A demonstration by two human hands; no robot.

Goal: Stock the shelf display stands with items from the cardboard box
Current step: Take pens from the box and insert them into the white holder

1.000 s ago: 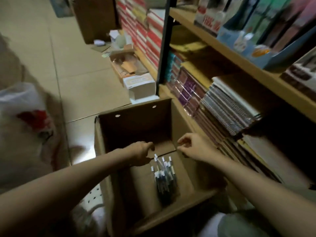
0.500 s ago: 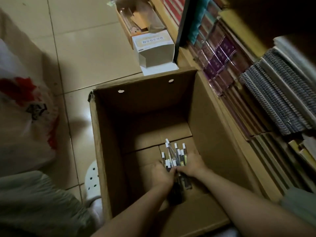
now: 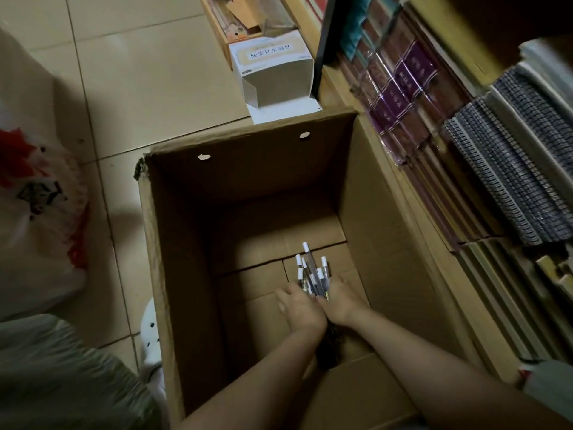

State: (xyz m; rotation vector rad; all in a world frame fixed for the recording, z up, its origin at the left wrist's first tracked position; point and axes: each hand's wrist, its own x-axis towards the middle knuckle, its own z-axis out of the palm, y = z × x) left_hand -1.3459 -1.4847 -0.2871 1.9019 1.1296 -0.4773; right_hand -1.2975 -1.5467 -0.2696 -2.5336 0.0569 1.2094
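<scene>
Head view: both arms reach down into the cardboard box, and the two hands meet at its floor around a bundle of pens. The left hand closes in from one side of the bundle and the right hand from the other, fingers curled inward so that the pens are cupped between them (whether each thumb wraps right round is hidden by the backs of the hands). The pens lie directly between the fingers, touching both hands.

The relation that matters: the bundle's long axis runs away from the wrists, toward the far wall of the box. The white caps stick out ahead of the fingertips, fanned a little, while the dark tails trail back under the palms toward the forearms. Neither hand is clearly nearer; they sit level, pressed together.

A lift, I judge, would need to go straight up along the box walls, with the squeeze kept across the short axis so no loose pen slides out forward. The shelf, stacked with notebooks, stands just beyond the right hand's side of the box.
</scene>
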